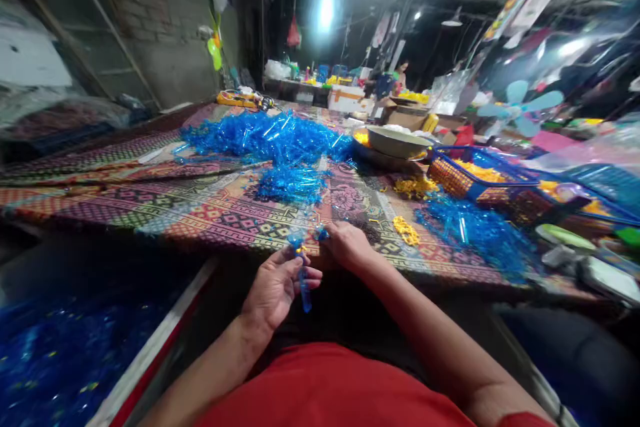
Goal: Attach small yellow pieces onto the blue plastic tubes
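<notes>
My left hand (270, 287) is closed on a clear blue plastic tube-like piece (305, 293), held upright in front of the table edge. A small yellow part (301, 251) sits near its top, by my thumb and fingertips. My right hand (350, 245) rests at the table edge with its fingers bent together around a small blue plastic bit (323, 234); its exact shape is hidden. Just beyond both hands lies a small heap of blue plastic pieces (293, 183). Small yellow parts (406, 231) lie to the right of my right hand.
A patterned cloth (220, 213) covers the table. Farther back spreads a large blue pile (270, 135). At right are a metal bowl (400, 141), a blue basket (453, 180) of yellow parts, more blue pieces (475, 230) and a fan (520, 109). A person (401, 77) is in the background.
</notes>
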A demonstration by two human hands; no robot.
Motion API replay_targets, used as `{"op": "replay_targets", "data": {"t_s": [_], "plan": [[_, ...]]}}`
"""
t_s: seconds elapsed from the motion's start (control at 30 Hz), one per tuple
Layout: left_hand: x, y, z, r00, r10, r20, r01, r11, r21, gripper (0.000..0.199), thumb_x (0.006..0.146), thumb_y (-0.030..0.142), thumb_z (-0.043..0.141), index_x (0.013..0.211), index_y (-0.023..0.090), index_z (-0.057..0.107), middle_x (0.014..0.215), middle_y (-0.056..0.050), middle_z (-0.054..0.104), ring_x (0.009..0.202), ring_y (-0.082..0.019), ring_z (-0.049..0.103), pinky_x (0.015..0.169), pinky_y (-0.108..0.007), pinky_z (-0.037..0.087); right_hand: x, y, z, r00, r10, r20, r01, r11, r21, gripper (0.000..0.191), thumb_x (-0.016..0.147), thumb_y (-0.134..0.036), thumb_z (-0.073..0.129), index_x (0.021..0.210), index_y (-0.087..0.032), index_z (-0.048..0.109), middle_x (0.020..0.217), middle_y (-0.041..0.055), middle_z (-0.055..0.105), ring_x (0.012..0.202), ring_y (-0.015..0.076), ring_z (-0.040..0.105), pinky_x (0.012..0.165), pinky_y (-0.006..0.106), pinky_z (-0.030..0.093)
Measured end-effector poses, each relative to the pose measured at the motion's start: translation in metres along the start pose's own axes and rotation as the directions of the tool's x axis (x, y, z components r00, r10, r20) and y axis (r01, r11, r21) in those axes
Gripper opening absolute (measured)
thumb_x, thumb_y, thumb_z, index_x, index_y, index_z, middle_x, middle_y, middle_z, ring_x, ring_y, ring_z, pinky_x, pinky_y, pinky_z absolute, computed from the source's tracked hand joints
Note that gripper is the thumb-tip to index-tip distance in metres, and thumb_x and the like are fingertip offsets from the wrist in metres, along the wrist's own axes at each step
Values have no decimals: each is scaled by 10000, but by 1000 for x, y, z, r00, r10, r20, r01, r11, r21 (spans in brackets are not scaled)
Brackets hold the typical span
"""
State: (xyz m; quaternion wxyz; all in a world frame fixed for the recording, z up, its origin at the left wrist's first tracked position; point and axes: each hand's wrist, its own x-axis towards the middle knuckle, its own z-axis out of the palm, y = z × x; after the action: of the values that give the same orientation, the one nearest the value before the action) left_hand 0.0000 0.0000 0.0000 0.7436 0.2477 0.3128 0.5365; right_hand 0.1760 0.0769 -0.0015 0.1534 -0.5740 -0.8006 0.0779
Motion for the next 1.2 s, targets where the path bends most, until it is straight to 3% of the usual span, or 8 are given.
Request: {"op": "replay_targets", "data": {"t_s": [0.1, 0.17, 0.2, 0.27, 0.33, 0.43, 0.7, 1.2], "plan": [[0, 1, 2, 999, 33, -25, -32, 999, 16, 165, 681, 159, 691, 819, 128, 607, 755, -11, 619, 651, -190, 665, 628, -346, 548, 0, 3, -8, 999, -14, -44, 16, 999, 45, 227, 785, -221, 550, 975, -137, 641, 913, 142, 677, 885, 246, 616, 752, 325, 443], [0, 1, 4, 998, 57, -27, -56, 998, 35, 177, 681, 162, 694, 835, 127, 614, 751, -11, 621, 650, -183, 662, 629, -341, 550, -7, 0, -14, 998, 22, -61, 1, 938, 348, 264, 769, -248, 592, 1010, -147, 629, 931, 114, 681, 847, 211, 623, 717, 293, 456], [0, 1, 6, 997, 69, -20, -68, 997, 48, 187, 684, 165, 693, 852, 128, 618, 759, -14, 625, 645, -176, 659, 626, -336, 550, -13, -3, -17, 997, 57, -55, -15, 820, 571, 288, 758, -273, 616, 1020, -153, 624, 930, 99, 682, 800, 190, 627, 675, 274, 462], [0, 0, 11, 996, 83, 16, -84, 993, 86, 220, 701, 177, 681, 909, 129, 629, 811, -32, 644, 645, -164, 655, 621, -320, 549, -27, -11, -21, 993, 109, 33, -77, 429, 900, 305, 725, -313, 665, 991, -168, 631, 879, 69, 688, 660, 146, 613, 551, 235, 447], [-2, -1, 17, 994, 87, 59, -94, 986, 136, 259, 720, 188, 665, 969, 127, 634, 859, -57, 662, 644, -151, 650, 615, -297, 543, -40, -19, -23, 987, 101, 127, -138, 108, 985, 289, 684, -305, 711, 931, -168, 648, 802, 47, 684, 570, 116, 580, 479, 209, 414], [-5, -4, 26, 992, 99, 79, -113, 972, 208, 277, 723, 191, 663, 993, 127, 645, 821, -58, 680, 614, -124, 635, 593, -245, 527, -53, -26, -22, 984, 82, 160, -150, -119, 982, 258, 652, -249, 746, 879, -156, 665, 728, 28, 670, 538, 93, 558, 467, 193, 415], [-10, -9, 40, 980, 163, 117, -189, 943, 272, 278, 741, 189, 650, 1016, 153, 659, 831, -37, 696, 636, -107, 629, 595, -196, 497, -61, -25, -23, 983, 140, 121, -96, -174, 980, 271, 613, -213, 774, 859, -154, 677, 727, 19, 666, 522, 84, 556, 450, 183, 424], [-4, -12, 44, 962, 185, 201, -235, 934, 269, 356, 765, 204, 633, 1120, 167, 631, 952, -47, 689, 772, -132, 623, 725, -236, 501, -62, -28, -23, 974, 222, -40, 51, -45, 998, 215, 637, -177, 758, 834, -198, 674, 725, -13, 662, 564, 79, 555, 466, 165, 424]]}}
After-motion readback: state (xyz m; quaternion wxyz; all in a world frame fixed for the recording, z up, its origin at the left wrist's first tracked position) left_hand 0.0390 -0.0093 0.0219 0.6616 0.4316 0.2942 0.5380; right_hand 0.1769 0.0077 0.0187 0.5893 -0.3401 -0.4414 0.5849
